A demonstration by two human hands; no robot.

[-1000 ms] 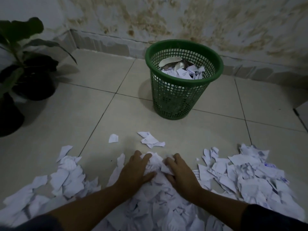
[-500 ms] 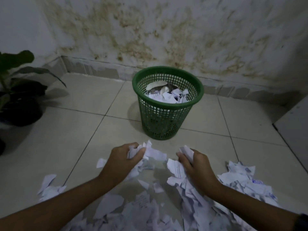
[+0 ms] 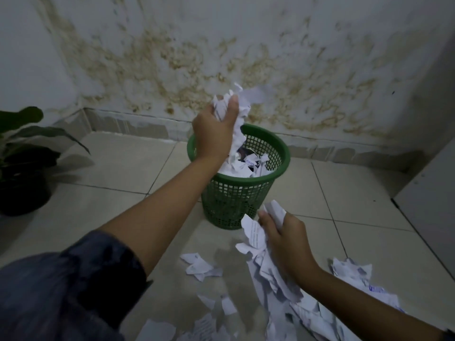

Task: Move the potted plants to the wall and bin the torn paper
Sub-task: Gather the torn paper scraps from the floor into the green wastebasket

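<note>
Fingers (image 3: 232, 104) of the left hand (image 3: 216, 131) clutch torn paper (image 3: 242, 97) above the green bin (image 3: 246, 193), ready to drop; the right hand (image 3: 285, 239) grips another bunch (image 3: 256, 236) lower, waiting.

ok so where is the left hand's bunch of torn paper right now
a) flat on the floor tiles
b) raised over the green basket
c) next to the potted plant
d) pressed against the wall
b: the left hand grips a bunch of torn paper raised over the open mouth of the green mesh waste basket, which already holds scraps, while the right hand holds its own bunch lower, in front of the basket.
</note>
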